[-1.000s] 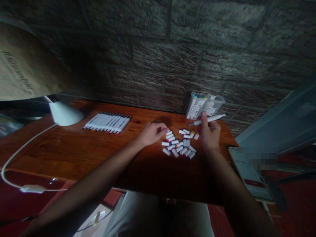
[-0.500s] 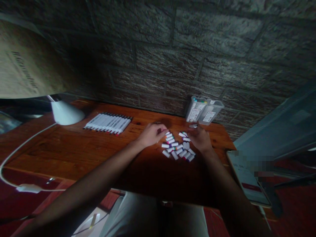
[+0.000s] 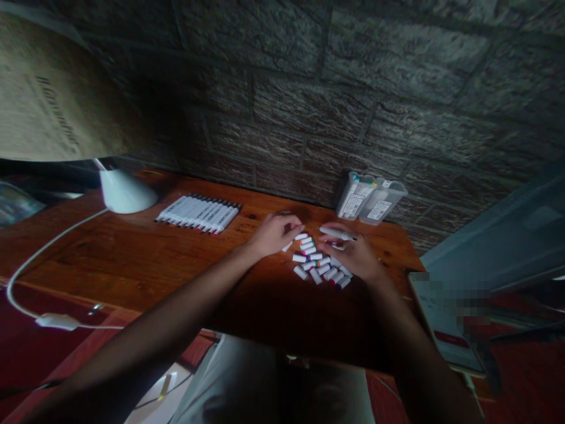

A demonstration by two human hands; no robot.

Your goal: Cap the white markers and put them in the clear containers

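Note:
My right hand is closed around a white marker with a dark tip at its right end; it hovers over the right side of a pile of white marker caps with coloured ends. At the pile's far left edge, my left hand has its thumb and fingers drawn together. A white cap-like piece shows just below those fingers; whether they grip it is unclear. My right hand hides some of the caps.
A row of white markers lies on the wooden desk to the left. Two clear plastic cases, one with markers inside, stand by the stone wall. A lamp base is at far left, a tablet-like device at right.
My right hand has turned and shifted slightly left over the caps, bringing the marker into plain view. A white piece now shows under my left hand. The whole view has shifted slightly.

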